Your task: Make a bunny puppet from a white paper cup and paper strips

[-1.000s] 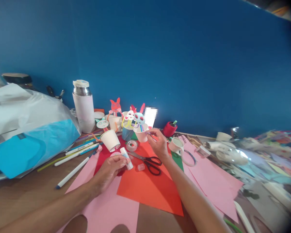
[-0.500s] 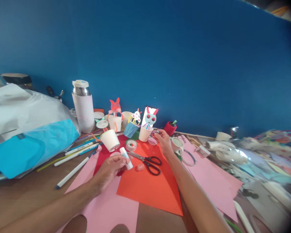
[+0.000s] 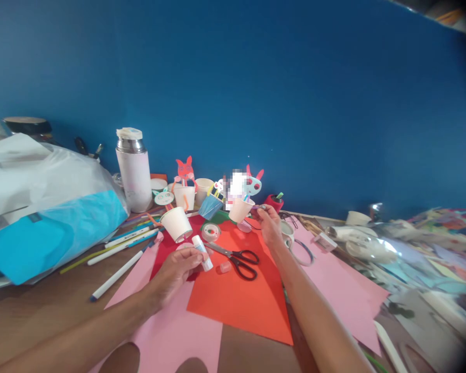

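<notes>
My left hand [image 3: 177, 269] is closed around a white glue stick [image 3: 203, 255], held tilted above the pink and red paper. Between the fingertips of my right hand [image 3: 270, 224] is a purple pipe cleaner [image 3: 253, 208] at the side of a white paper cup [image 3: 241, 211]. That cup leans to the right, and a pale blue paper face [image 3: 253, 185] with red ears and eyes rises from it. Black-handled scissors [image 3: 244, 263] and a small pink cap [image 3: 225, 267] lie on the red paper [image 3: 241, 305] between my hands.
Other cup puppets, such as a tipped white cup [image 3: 176, 224] and a blue cup [image 3: 210, 206], stand behind a tape roll [image 3: 210, 232]. Markers [image 3: 116, 275], a flask [image 3: 133, 173] and a plastic bag [image 3: 54, 207] are left. A mug [image 3: 286, 233] sits beside my right wrist.
My right hand has shifted slightly right. The white cup with the pale blue face has moved right and tilted with it. My left hand stays still with the glue stick.
</notes>
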The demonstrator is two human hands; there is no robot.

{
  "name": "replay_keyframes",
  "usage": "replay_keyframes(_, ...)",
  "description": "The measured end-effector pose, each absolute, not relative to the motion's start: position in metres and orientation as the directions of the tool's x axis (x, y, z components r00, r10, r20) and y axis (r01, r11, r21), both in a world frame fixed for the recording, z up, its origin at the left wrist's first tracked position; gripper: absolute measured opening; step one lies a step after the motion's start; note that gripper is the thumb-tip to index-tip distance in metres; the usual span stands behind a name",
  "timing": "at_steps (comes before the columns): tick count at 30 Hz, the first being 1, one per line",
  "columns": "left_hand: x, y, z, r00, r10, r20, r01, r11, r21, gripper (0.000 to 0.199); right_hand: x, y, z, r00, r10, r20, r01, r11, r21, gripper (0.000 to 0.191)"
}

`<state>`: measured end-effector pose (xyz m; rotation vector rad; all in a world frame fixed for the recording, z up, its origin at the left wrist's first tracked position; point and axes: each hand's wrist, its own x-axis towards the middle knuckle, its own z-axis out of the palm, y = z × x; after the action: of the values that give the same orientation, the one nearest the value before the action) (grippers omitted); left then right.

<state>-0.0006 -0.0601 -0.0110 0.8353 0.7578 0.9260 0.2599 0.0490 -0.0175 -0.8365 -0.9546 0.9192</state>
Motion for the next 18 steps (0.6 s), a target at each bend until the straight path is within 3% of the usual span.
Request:
replay_keyframes(7, 0.0, -0.061, -0.01, 0.403, 0.895, -0.19, -0.396, 0.358, 0.846, 0.014, 0.271, 0.052, -0.019, 0.366, 0.902, 0.228, -0.23, 0.325, -0.917, 0.008)
replay_keyframes(18, -0.001, -0.061, -0.007, 0.401, 0.895, -0.195, -0.365, 0.351, 0.862, 0.015, 0.262, 0.047, -0.023, 0.308, 0.927, 0.216, -0.144, 0.269, -0.952, 0.009)
